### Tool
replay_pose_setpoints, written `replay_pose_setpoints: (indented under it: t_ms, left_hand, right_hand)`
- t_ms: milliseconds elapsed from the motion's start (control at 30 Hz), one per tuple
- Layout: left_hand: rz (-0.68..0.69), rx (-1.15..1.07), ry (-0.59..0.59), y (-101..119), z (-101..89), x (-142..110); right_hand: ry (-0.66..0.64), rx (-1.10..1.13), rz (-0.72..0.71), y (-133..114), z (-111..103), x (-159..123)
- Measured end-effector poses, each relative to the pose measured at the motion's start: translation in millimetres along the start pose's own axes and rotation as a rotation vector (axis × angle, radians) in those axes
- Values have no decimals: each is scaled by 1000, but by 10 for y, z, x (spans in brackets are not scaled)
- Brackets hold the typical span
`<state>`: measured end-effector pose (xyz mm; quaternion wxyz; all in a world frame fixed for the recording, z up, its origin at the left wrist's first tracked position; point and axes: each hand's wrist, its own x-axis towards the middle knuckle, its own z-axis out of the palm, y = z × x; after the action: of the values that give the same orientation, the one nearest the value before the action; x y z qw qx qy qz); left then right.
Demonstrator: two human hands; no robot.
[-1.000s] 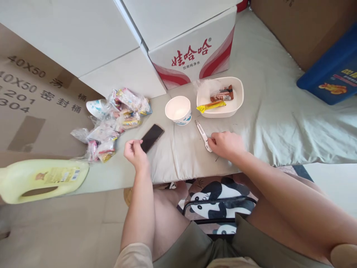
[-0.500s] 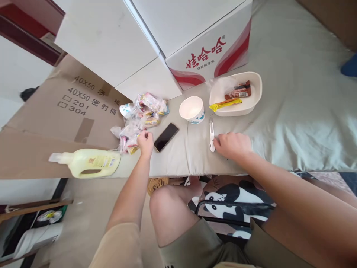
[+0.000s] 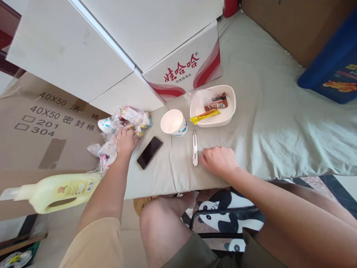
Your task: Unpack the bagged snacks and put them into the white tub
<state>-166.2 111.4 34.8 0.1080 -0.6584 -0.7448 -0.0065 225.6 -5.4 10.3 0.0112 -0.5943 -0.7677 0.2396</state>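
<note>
My left hand (image 3: 126, 141) reaches into a heap of snack packets in clear and coloured wrappers (image 3: 134, 116). Its fingers look apart and touch the wrappers, the tips partly hidden among them. On the cloth, my right hand (image 3: 219, 159) rests curled into a fist, with nothing showing in it. Just left of that fist lies a white utility knife (image 3: 195, 150), apart from it. A black phone (image 3: 150, 152) lies right of my left hand. Behind it stands a paper cup (image 3: 174, 123) with blue print. A cream plastic basin (image 3: 230, 115) holds a brown packet (image 3: 216, 102) and a yellow stick packet (image 3: 206, 116).
A white carton with red print (image 3: 181, 76) stands behind the basin. Left are a brown cardboard box (image 3: 75, 149) and a yellow detergent bottle (image 3: 67, 190) lying sideways. A second paper cup (image 3: 105, 124) lies by the heap. A blue container (image 3: 331, 70) is far right.
The view has shifted to the right, bringing the blue container into sight. My left hand has moved from the near side of the heap farther in. My right fist now sits slightly apart from the knife.
</note>
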Motion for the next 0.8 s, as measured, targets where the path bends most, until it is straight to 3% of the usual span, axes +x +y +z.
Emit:
replay_pose_setpoints:
  t_ms: [233, 333, 467, 567, 700, 800]
  left_hand:
    - [-53, -307, 291, 142, -360, -309]
    - [-99, -662, 311, 344, -542, -502]
    - [-225, -1413, 197, 824, -602, -883]
    - [-344, -1822, 8, 1223, -523, -1187]
    - [-514, -2146, -254, 1598, -364, -1436]
    - [-469, -2210, -335, 1737, -236, -1477]
  right_hand:
    - [-13, 48, -11, 19, -19, 8]
    - [33, 82, -103, -40, 12, -25]
    - [68, 33, -289, -145, 96, -99]
    - [77, 6, -234, -185, 131, -125]
    - [77, 11, -127, -147, 104, -100]
    - [44, 96, -66, -69, 55, -75]
